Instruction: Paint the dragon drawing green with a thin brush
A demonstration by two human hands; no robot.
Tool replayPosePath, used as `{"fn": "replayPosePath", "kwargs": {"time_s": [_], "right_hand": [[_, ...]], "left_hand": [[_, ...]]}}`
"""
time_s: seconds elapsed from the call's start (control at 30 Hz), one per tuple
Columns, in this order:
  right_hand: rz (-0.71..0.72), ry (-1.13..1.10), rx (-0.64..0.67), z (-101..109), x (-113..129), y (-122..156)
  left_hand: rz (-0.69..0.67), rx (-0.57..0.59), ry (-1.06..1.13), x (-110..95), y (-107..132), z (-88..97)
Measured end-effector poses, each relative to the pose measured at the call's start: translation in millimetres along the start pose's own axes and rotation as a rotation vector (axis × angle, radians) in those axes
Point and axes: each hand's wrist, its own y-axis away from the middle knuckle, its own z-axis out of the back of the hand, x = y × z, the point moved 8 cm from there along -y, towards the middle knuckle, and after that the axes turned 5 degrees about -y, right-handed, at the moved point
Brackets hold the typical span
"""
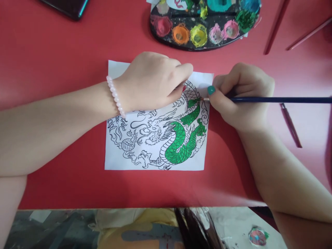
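A white sheet (pixel 121 157) with a black line drawing of a dragon lies on the red table (pixel 52 52). Part of the dragon's body (pixel 181 145) is painted green. My left hand (pixel 153 81), with a pale bead bracelet at the wrist, rests curled on the sheet's upper edge and presses it down. My right hand (pixel 242 97) pinches a thin dark blue paintbrush (pixel 280 100) near its tip. The tip touches the drawing at the sheet's upper right, by the green tail.
A black oval paint palette (pixel 202 24) with wells of red, orange, yellow, pink, green and blue sits behind the sheet. A dark phone (pixel 68 7) lies at the far left. Red brushes (pixel 290 124) lie to the right. The table's near edge runs along the bottom.
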Motion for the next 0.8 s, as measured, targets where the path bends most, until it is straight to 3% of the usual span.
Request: {"fn": "replayPosePath", "kwargs": {"time_s": [0.4, 0.63, 0.8], "right_hand": [[0.032, 0.065, -0.014, 0.4, 2.2, -0.4], [0.036, 0.086, 0.010, -2.2, 3.7, -1.4], [0.046, 0.075, -0.005, -0.2, 2.6, -0.5]], "left_hand": [[0.013, -0.013, 0.020, 0.9, -0.3, -0.2], [0.074, -0.021, 0.139, 6.1, -1.8, -1.8], [0.016, -0.017, -0.013, 0.9, -1.5, 0.5]]}}
